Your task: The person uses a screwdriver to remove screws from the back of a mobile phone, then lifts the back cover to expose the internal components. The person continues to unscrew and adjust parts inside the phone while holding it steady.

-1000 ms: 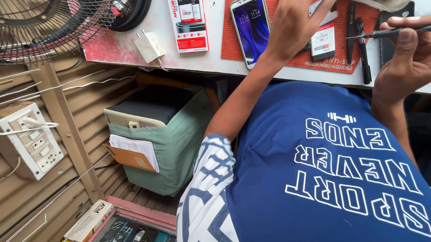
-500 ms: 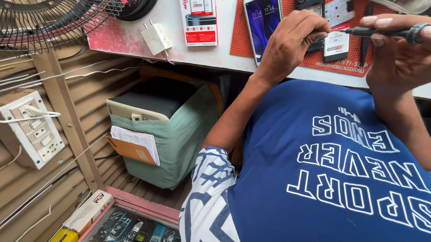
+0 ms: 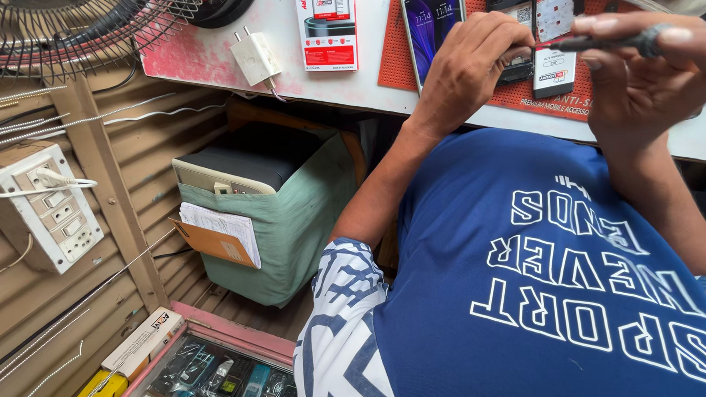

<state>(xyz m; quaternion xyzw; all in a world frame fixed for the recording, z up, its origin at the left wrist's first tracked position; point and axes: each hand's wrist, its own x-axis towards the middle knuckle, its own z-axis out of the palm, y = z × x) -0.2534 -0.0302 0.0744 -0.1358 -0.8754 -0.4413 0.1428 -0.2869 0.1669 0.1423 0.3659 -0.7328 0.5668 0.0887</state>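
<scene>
My left hand [image 3: 466,69] rests curled on a small dark phone part [image 3: 515,66] that lies on the red work mat [image 3: 395,60], fingers closed on its edge. To the right and nearer the camera, my right hand [image 3: 650,82] pinches a thin dark tool [image 3: 602,41], perhaps a screwdriver, whose tip points left toward the part. A smartphone with a lit purple screen [image 3: 433,19] lies on the mat just left of my left hand. Between my hands sits a white and black battery [image 3: 553,72].
A white charger plug [image 3: 256,59] and a red and white package [image 3: 327,23] lie on the white table [image 3: 349,89]. A wire fan guard [image 3: 73,28] is top left and a wall switchboard [image 3: 48,209] at left. Below stand a green-covered box [image 3: 283,216] and a tray of old phones [image 3: 218,375].
My left hand has come off the area above the lit smartphone and closed on the small dark part. My right hand with the tool has moved left, closer to it.
</scene>
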